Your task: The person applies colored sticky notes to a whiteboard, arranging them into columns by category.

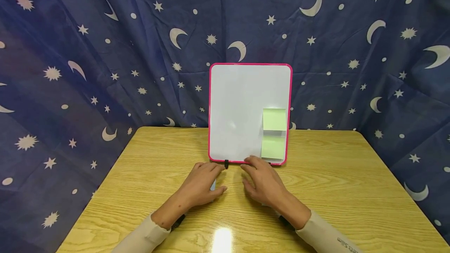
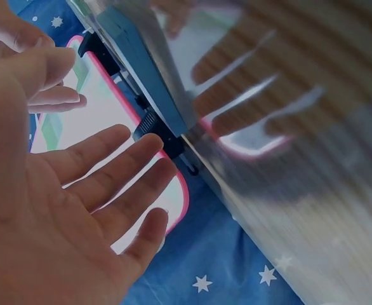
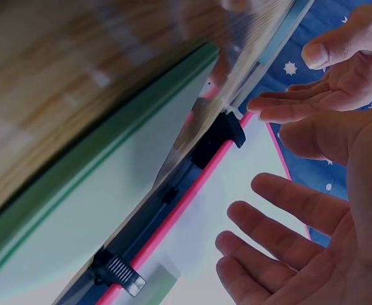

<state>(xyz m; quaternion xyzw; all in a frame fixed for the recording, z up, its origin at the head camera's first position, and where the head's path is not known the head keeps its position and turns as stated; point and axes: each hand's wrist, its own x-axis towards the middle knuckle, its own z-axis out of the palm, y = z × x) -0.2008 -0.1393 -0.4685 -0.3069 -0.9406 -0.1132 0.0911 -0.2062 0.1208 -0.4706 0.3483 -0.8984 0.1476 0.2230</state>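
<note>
My left hand (image 1: 202, 184) hovers over the table with its fingers spread and relaxed. Below it lies a blue sticky-note pad (image 1: 213, 185), mostly hidden by the hand from above; the left wrist view shows the pad's edge (image 2: 138, 70) on the table. My right hand (image 1: 263, 182) is likewise spread, palm down, holding nothing. A light green sticky-note pad (image 3: 116, 159) lies beneath it, nearly covered in the head view. Behind both hands stands a whiteboard (image 1: 239, 100) with a pink frame. Two pale green sticky notes, an upper note (image 1: 274, 119) and a lower note (image 1: 273, 147), are on its lower right.
Black stand feet (image 1: 226, 164) hold the whiteboard's bottom edge on the glossy wooden table (image 1: 337, 190). A dark blue curtain (image 1: 140, 61) with stars and moons hangs behind the table and at both sides.
</note>
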